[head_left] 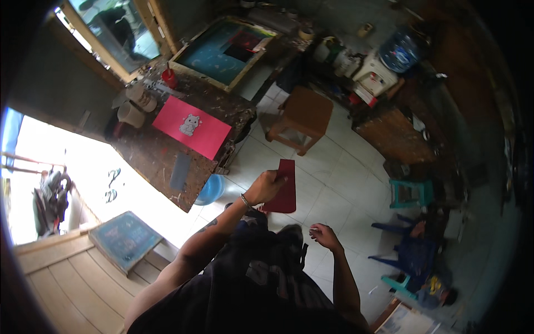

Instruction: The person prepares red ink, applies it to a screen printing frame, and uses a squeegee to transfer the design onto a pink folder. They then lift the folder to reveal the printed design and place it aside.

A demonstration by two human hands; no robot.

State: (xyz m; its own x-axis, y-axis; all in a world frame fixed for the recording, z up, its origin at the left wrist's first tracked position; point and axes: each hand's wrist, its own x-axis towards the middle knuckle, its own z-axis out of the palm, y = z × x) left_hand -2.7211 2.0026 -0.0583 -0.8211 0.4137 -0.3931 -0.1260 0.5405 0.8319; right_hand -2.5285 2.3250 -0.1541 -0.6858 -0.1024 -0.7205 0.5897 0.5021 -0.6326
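My left hand is closed on a flat dark red panel with rounded corners, held in front of my body above the tiled floor; its exact kind does not show. Lower and to the right, my right hand hangs loose with its fingers a little apart and nothing in it. On the worn brown table ahead to the left lies a bright pink sheet bearing a grey-and-white cartoon animal. Beside it, near the table's front edge, is a grey rectangular piece.
A wooden-framed printing screen rests at the table's far end, with a red cup nearer. Beyond my hands stands a brown stool. A blue bucket sits by the table. To the right are a teal stool and a blue chair.
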